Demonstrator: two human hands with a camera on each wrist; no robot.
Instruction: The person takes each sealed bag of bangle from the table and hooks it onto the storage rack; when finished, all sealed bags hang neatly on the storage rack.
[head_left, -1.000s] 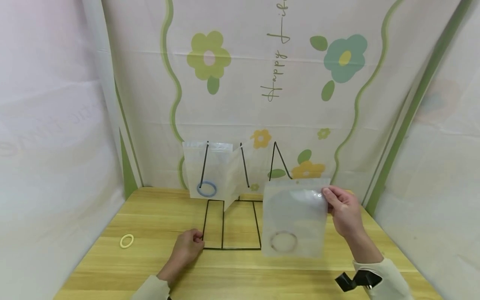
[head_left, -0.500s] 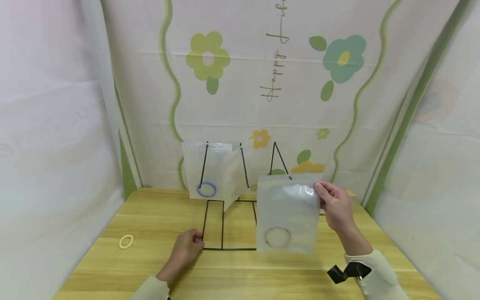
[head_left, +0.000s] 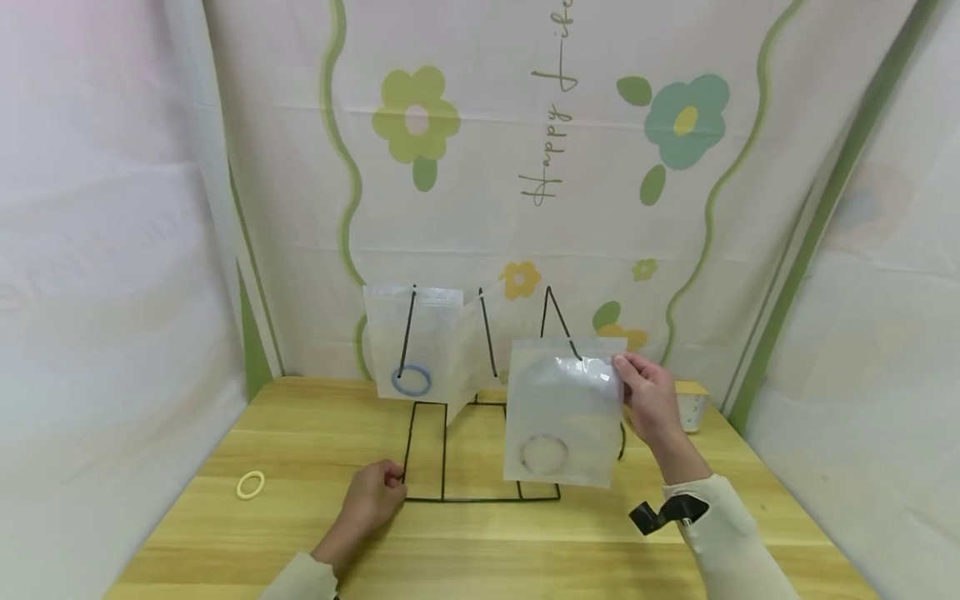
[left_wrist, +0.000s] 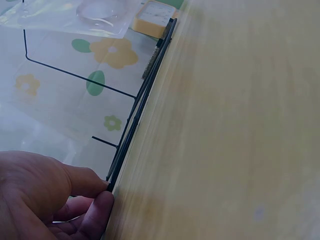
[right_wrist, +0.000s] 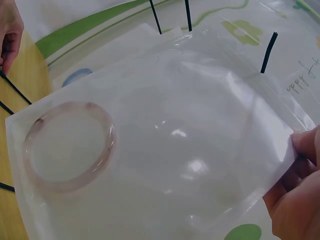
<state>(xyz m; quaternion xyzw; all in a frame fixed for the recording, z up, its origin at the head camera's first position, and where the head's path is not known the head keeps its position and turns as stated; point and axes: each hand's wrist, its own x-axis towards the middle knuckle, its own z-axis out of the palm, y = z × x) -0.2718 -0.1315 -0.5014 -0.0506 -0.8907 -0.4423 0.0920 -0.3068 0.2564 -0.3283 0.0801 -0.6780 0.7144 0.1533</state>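
My right hand pinches the upper right edge of a clear zip bag holding a pinkish bangle. In the right wrist view, a black prong stands out at the bag's top strip and seems to pass through it. My left hand pinches the front left corner of the black wire display rack, between thumb and finger in the left wrist view. A bag with a blue bangle hangs on the left prong. Another bag, turned nearly edge-on, hangs at the middle prong.
A pale yellow ring lies on the wooden table at the left. Behind my right hand stands a small yellow and white box. Flower-printed cloth walls the back and sides.
My right hand has moved left and slightly up with the bag, bringing its top onto the right prong's tip. My left hand has stayed on the rack.
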